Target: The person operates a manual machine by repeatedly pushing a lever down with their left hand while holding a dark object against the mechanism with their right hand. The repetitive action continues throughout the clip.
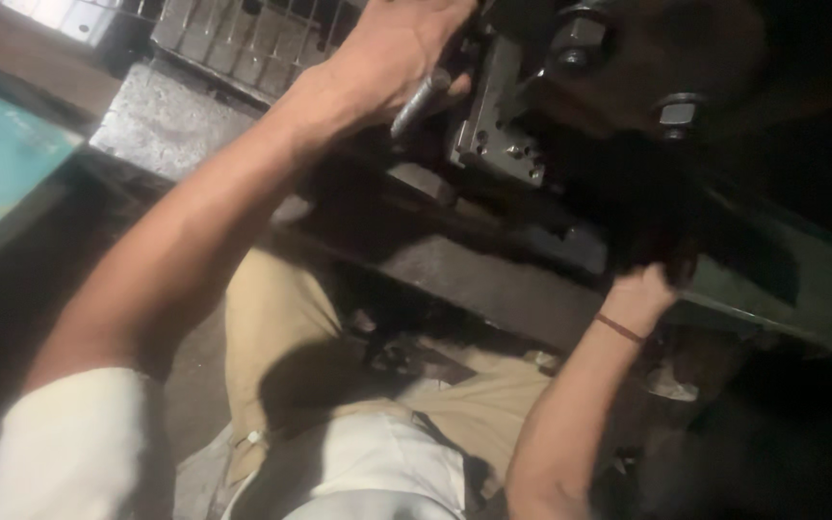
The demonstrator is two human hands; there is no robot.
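Item: steel handle bar (423, 101), slanting out from a grey machine block (498, 125) at upper centre; our left hand (392, 53) has its grip wrapped round the bar's upper end. Item: dark machine body (628, 221), right of the block; our right hand (642, 294) reaches up into its shadow, and we cannot tell whether that grip is clamped on anything. Two large hex nuts (580, 39) sit above. We judge the step as working the bar while bracing the machine; the next move calls for a firm, steady pull without slipping. Hidden: the left fingertips at the frame's top edge, the right fingers in darkness, the floor blurred below
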